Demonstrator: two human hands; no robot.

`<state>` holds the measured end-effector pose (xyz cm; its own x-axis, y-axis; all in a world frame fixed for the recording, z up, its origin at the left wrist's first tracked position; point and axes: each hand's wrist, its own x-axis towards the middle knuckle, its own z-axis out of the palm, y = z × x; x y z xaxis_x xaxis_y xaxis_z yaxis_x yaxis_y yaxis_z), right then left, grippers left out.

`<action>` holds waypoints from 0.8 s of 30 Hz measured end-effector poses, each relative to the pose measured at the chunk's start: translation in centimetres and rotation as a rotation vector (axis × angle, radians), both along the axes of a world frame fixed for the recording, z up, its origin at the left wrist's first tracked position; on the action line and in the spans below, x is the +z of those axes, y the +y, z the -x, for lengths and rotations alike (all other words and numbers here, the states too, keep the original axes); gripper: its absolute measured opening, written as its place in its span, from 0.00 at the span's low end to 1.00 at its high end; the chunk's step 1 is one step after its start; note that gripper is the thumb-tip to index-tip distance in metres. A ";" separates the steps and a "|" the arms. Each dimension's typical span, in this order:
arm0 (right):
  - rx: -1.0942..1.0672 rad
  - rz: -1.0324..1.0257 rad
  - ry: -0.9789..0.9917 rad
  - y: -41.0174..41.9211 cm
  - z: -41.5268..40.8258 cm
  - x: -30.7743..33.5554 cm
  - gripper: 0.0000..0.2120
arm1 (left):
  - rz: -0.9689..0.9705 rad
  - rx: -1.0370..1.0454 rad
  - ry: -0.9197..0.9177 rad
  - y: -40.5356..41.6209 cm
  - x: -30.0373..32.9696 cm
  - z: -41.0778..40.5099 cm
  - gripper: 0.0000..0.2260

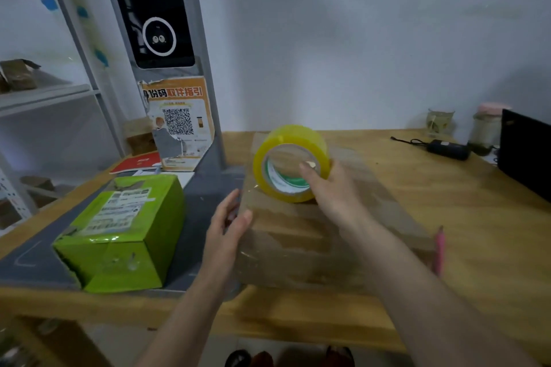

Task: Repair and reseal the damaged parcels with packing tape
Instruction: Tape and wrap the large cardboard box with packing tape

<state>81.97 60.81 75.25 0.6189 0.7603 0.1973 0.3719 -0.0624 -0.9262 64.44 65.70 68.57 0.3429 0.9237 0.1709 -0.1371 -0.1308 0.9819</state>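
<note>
Currently two parcels — brown box under flat left hand; right hand gripping tape roll; green box aside.

A wooden counter is set against a plain white wall; grey metal shelving is seen at left, dimly lit.

My right hand grips the tape roll, thumb hooked inside its core, forearm reaching in from the lower right. My left hand lies flat-fingered against the box's left side.
</note>
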 end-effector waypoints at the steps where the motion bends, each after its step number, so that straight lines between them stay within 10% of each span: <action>1: -0.006 0.050 -0.035 0.0 0.6 -0.2 0.22 | 0.020 -0.037 0.023 0.3 -0.5 0.4 0.36; 7: 0.002 0.208 -0.294 -0.5 3.2 -1.6 0.25 | -0.276 -0.133 0.329 2.6 0.5 1.3 0.46; 15: -0.042 0.283 -0.478 -1.3 2.3 -1.1 0.18 | -0.233 -0.423 0.539 3.8 2.7 1.3 0.32; 24: -0.173 0.174 -0.261 -4.1 -6.1 0.3 0.12 | -0.303 -0.379 0.978 4.0 4.1 1.9 0.57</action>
<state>88.03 56.75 75.51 0.6871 0.6850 0.2422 0.5646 -0.2936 -0.7713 62.57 69.72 72.64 0.7074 0.6952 -0.1276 0.6030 -0.4993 0.6222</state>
